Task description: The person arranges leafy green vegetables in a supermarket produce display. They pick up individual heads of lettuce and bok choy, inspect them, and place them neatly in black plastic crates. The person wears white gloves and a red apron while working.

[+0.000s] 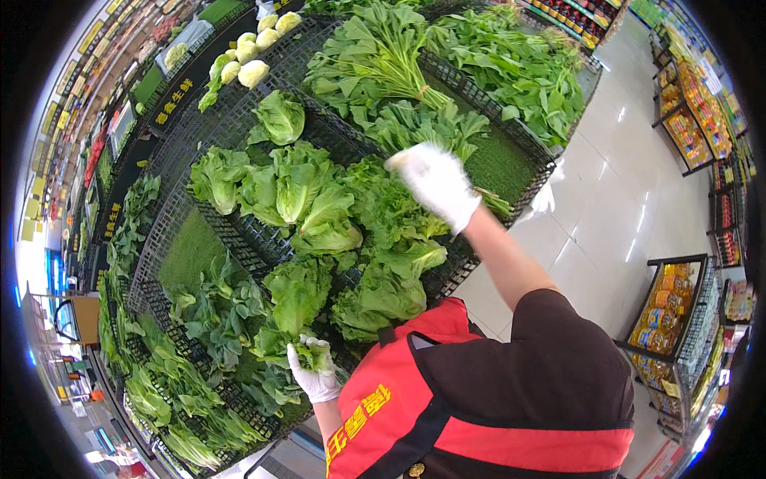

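Note:
My left hand point(314, 372), in a white glove, is closed around some green lettuce leaves point(311, 355) at the near edge of the display. Just beyond it lies a loose-leaf lettuce head point(297, 293). My right hand point(434, 185), also gloved, is blurred by motion above the right side of the lettuce crate; its fingers cannot be made out. Below that hand is frilly lettuce point(386, 206). Several more lettuce heads point(302, 179) fill the crate's middle, and one head point(279, 118) sits apart towards the back.
Tied leafy greens point(389, 60) and loose bunches point(514, 84) lie in black plastic crates point(538, 173) at the back right. Cauliflower-like pale heads point(253, 73) are at the back left. Dark leafy greens point(218, 311) lie left. Oil bottles point(658, 305) stand on a rack across the tiled floor point(604, 203).

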Action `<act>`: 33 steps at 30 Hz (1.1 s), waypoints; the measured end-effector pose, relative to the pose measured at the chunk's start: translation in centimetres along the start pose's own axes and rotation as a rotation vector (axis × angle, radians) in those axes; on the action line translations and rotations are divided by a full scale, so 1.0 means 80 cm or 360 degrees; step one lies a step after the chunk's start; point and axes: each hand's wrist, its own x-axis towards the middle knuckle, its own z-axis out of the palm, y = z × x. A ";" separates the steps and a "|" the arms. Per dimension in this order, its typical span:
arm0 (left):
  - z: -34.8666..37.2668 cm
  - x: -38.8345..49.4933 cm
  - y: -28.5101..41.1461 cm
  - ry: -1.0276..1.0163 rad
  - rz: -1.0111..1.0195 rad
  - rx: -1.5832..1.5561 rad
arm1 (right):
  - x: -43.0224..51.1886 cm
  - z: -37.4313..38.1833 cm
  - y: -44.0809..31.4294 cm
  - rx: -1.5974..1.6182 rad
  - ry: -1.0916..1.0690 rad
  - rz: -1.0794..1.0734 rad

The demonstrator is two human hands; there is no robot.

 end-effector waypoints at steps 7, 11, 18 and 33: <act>0.010 0.009 -0.003 0.0031 0.0007 0.0092 | -0.049 -0.034 0.177 -0.0580 -0.1387 0.1122; 0.015 0.011 -0.008 0.0042 -0.0066 0.0069 | -0.091 -0.006 0.182 -0.0706 -0.0818 0.0906; 0.017 0.013 -0.004 0.0064 -0.0084 0.0055 | -0.040 -0.054 0.185 0.0607 -0.1014 0.1546; 0.015 0.015 0.001 0.0019 -0.0165 0.0102 | 0.062 -0.181 0.046 0.0645 -0.0597 0.1030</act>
